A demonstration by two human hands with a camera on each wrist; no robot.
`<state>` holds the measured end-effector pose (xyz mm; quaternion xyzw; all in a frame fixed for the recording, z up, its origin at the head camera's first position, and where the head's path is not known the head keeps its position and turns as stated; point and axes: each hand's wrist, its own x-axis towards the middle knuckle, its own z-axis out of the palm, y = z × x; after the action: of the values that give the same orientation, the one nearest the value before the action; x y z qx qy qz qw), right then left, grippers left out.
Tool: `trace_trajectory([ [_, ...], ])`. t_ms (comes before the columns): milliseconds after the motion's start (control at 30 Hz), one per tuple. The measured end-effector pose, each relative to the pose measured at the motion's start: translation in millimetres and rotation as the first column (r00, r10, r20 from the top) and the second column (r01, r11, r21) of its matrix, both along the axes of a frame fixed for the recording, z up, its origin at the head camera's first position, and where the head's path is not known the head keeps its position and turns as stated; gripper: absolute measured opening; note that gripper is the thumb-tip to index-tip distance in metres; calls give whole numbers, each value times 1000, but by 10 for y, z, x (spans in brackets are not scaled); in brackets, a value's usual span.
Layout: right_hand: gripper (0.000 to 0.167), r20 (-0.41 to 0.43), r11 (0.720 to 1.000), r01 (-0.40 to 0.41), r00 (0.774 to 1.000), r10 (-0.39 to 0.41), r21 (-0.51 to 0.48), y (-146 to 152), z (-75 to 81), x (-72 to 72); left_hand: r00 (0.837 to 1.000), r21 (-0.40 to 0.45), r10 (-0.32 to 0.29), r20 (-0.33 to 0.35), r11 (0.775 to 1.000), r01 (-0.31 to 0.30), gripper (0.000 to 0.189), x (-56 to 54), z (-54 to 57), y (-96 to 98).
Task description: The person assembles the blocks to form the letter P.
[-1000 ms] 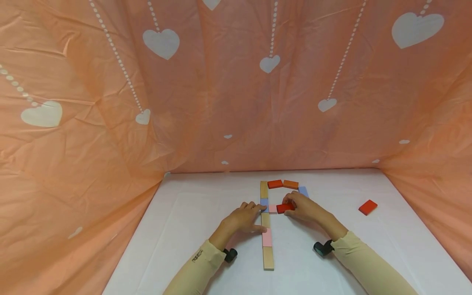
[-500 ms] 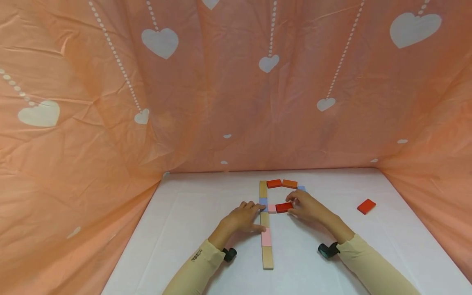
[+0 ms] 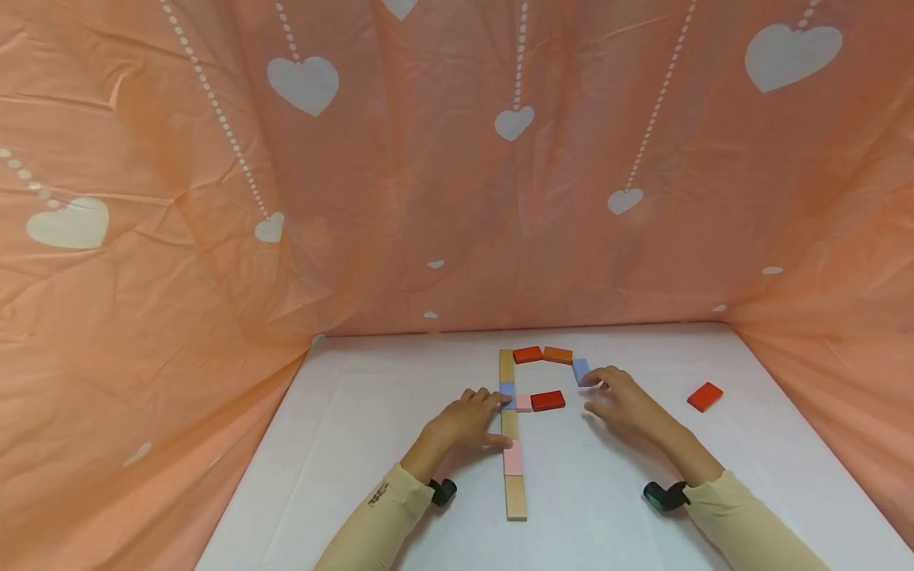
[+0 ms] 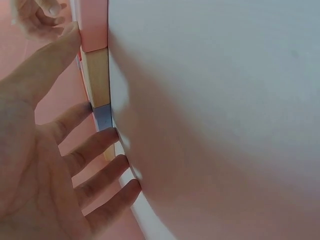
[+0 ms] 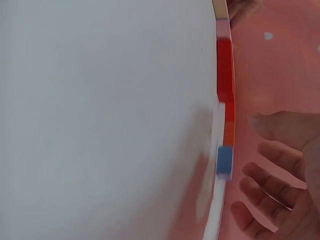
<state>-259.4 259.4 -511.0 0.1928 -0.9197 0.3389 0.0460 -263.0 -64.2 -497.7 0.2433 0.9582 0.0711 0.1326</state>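
Flat wooden blocks lie end to end on the white table. A straight column runs toward the person, with a natural wood block (image 3: 516, 498) nearest and a pink block (image 3: 512, 458) above it. My left hand (image 3: 467, 420) rests along the column's left side, fingertips at the blue block (image 3: 508, 390) and thumb at the pink one. From the column a small pink block (image 3: 524, 403) and a red block (image 3: 547, 400) extend right. At the top, a red, an orange block (image 3: 558, 354) and a tilted blue block (image 3: 581, 372) form a curve. My right hand (image 3: 624, 400) holds nothing, fingertips beside that blue block.
A loose red block (image 3: 705, 396) lies farther right on the white table (image 3: 607, 523). An orange curtain (image 3: 457, 198) with white hearts stands behind the table and along both sides. Each wrist carries a small black camera (image 3: 666, 496).
My right hand has let go of the red block in the middle row and moved right, uncovering the tilted blue block. The left hand has stayed in place.
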Motion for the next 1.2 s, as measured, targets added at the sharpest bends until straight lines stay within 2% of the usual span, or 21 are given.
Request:
trace_trajectory([
  [167, 44, -26, 999, 43, 999, -42, 11, 168, 14, 60, 1000, 0, -8, -7, 1000, 8, 86, 1, 2, -8],
  [367, 46, -121, 997, 74, 990, -73, 9, 390, 4, 93, 1000, 10, -4, -4, 1000, 4, 86, 7, 8, -13],
  [733, 48, -151, 982, 189, 971, -187, 0, 800, 51, 188, 1000, 9, -12, -10, 1000, 12, 85, 9, 22, -15],
  [933, 48, -113, 965, 260, 960, -255, 30, 1026, 61, 219, 1000, 13, -9, -6, 1000, 9, 85, 17, 17, -13],
  [1200, 49, -83, 949, 310, 949, -305, 59, 1293, 28, 251, 1000, 14, -3, -1, 1000, 3, 86, 15, 32, -15],
])
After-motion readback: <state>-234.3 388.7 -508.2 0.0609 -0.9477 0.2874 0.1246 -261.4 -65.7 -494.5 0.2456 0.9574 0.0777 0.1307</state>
